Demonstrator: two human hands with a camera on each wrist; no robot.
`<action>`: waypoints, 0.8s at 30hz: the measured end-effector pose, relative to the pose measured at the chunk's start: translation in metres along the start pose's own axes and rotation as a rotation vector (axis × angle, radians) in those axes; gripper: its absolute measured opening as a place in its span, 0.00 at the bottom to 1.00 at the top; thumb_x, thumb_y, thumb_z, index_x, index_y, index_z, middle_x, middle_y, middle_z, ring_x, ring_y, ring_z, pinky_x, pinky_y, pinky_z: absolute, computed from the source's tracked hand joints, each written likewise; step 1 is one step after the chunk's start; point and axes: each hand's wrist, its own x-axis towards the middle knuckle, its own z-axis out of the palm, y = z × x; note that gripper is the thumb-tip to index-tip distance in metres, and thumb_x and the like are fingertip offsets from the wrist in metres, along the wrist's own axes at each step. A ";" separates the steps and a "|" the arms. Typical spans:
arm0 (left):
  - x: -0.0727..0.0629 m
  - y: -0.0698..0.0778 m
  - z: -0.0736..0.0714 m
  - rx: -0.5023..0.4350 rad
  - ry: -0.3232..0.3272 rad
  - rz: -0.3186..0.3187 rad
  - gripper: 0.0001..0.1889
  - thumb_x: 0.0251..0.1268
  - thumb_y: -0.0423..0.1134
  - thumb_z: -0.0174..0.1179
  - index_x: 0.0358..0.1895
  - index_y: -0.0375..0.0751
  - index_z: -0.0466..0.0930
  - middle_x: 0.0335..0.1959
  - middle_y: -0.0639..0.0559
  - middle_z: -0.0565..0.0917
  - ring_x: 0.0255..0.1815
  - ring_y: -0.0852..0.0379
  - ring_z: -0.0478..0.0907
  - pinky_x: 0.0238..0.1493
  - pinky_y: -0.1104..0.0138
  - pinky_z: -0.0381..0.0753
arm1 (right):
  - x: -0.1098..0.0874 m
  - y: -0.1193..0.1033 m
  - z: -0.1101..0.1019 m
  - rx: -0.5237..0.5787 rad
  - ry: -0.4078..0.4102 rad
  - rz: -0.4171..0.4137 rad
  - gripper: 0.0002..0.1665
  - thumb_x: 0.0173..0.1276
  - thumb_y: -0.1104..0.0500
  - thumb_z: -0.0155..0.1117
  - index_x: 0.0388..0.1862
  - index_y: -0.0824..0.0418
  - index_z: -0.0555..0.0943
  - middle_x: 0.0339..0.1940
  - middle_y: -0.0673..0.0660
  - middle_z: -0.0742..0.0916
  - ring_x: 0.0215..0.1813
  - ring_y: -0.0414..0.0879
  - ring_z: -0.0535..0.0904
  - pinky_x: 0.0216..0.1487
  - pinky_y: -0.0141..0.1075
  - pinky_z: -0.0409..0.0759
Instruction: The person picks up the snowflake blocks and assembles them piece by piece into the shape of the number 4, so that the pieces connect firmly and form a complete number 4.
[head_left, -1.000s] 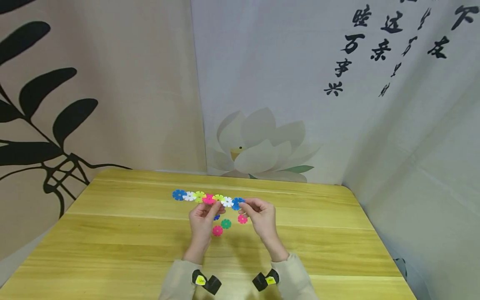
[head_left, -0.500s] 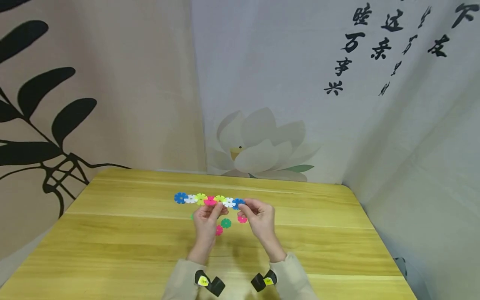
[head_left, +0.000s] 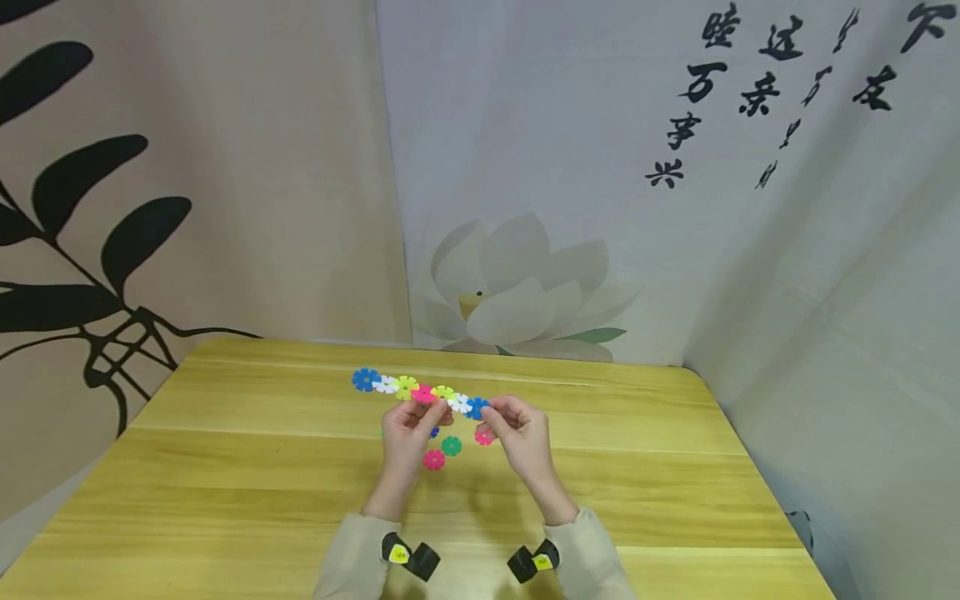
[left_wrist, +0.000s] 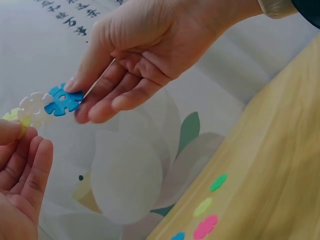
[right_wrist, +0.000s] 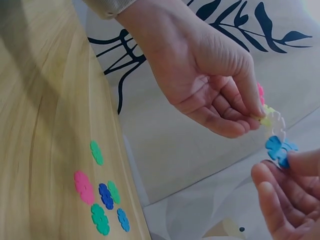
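Note:
A chain of notched, flower-shaped plastic discs is held above the table, with a pink disc point(head_left: 423, 393) at its middle. Yellow, white and blue discs follow on either side, the left blue disc point(head_left: 366, 379) at one end. My left hand point(head_left: 405, 437) pinches the chain at the yellow disc right of the pink one. Thumb and fingers of my right hand point(head_left: 525, 437) pinch the blue disc point(left_wrist: 64, 100) at the right end, which overlaps the white disc point(left_wrist: 34, 109). Whether its slots are fully pushed together I cannot tell.
Loose discs lie on the wooden table point(head_left: 637, 483) beneath the hands: a pink one point(head_left: 434, 460), a green one point(head_left: 452, 446), a dark blue one point(right_wrist: 106, 196), a yellow one point(left_wrist: 202, 206) and others. A printed curtain point(head_left: 540, 167) hangs behind the table.
The chain's left end dipped slightly, then rose, so the chain now slopes down to the right. My left hand shifted slightly right, then back left. Both hands keep their grip.

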 end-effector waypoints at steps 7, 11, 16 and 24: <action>0.002 0.002 -0.003 0.047 -0.031 -0.045 0.09 0.59 0.24 0.59 0.30 0.14 0.73 0.20 0.55 0.83 0.21 0.63 0.80 0.30 0.72 0.83 | 0.004 0.016 -0.004 -0.023 0.021 0.030 0.05 0.61 0.73 0.63 0.34 0.77 0.80 0.27 0.71 0.83 0.24 0.35 0.79 0.29 0.41 0.85; 0.004 0.005 -0.004 0.069 -0.049 -0.078 0.08 0.59 0.23 0.59 0.30 0.15 0.74 0.22 0.50 0.83 0.21 0.62 0.80 0.31 0.71 0.84 | 0.005 0.032 -0.004 0.008 0.019 0.028 0.05 0.60 0.72 0.64 0.34 0.74 0.79 0.26 0.69 0.84 0.25 0.40 0.81 0.28 0.35 0.84; 0.009 0.013 -0.005 0.211 -0.110 -0.045 0.07 0.59 0.25 0.60 0.29 0.21 0.75 0.26 0.44 0.83 0.23 0.61 0.79 0.28 0.73 0.82 | 0.002 0.041 0.002 0.181 0.020 0.019 0.07 0.60 0.74 0.62 0.35 0.79 0.74 0.24 0.63 0.85 0.23 0.40 0.82 0.26 0.29 0.83; 0.009 0.018 -0.012 0.409 -0.273 0.090 0.03 0.60 0.30 0.62 0.31 0.32 0.81 0.29 0.45 0.82 0.31 0.60 0.76 0.31 0.70 0.81 | -0.005 0.048 0.014 0.314 0.106 0.081 0.12 0.62 0.70 0.63 0.36 0.79 0.72 0.24 0.49 0.86 0.23 0.39 0.82 0.25 0.26 0.80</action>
